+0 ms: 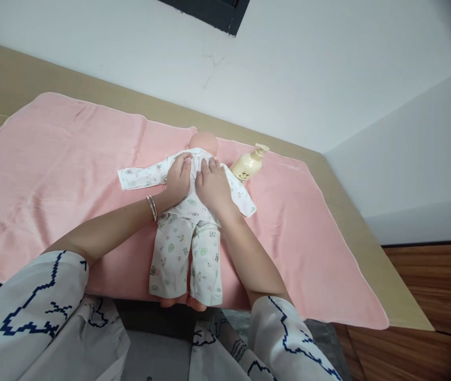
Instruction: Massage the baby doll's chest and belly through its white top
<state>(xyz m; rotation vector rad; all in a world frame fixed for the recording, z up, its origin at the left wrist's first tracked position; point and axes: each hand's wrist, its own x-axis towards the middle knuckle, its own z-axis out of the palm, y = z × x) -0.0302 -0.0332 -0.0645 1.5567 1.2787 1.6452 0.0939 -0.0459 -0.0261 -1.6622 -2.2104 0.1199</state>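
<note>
A baby doll (203,142) in white printed pyjamas (187,254) lies face down on a pink towel (51,174), head toward the wall, feet at the table's near edge. My left hand (178,179), with a bracelet on the wrist, rests flat on the doll's upper back, fingers stretched toward the collar. My right hand (212,185) lies flat beside it on the back, fingers also extended. Neither hand holds anything. The doll's left sleeve (140,177) spreads out flat over the towel.
A cream pump bottle (249,165) lies on the towel just right of the doll's head. The towel covers a tan table (371,248) set against a white wall. Wooden flooring (439,296) shows at right.
</note>
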